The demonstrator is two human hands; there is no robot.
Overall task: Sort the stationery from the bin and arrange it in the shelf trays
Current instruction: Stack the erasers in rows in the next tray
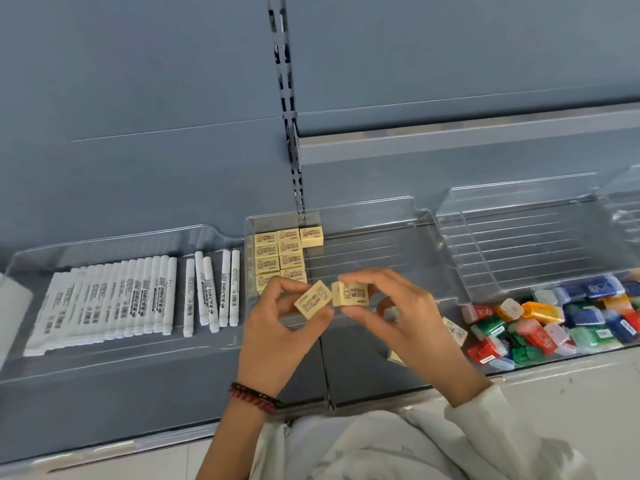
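My left hand (pixel 277 327) pinches a yellow eraser (pixel 312 299) between thumb and fingers. My right hand (pixel 401 313) pinches a second yellow eraser (pixel 350 294) right beside it; the two blocks nearly touch. Both hover over the front of the clear middle tray (pixel 381 251). Several matching erasers (pixel 280 254) lie in neat rows at that tray's back left corner. Another eraser (pixel 454 330) lies in front of the tray to the right, and part of one more (pixel 394 356) shows under my right wrist.
The clear left tray (pixel 114 362) holds several white markers (pixel 114 299) in rows. A ribbed clear tray (pixel 526 244) stands at the right. Several small coloured plastic boxes (pixel 554 320) are heaped at the far right. A grey shelf (pixel 450 140) juts out above.
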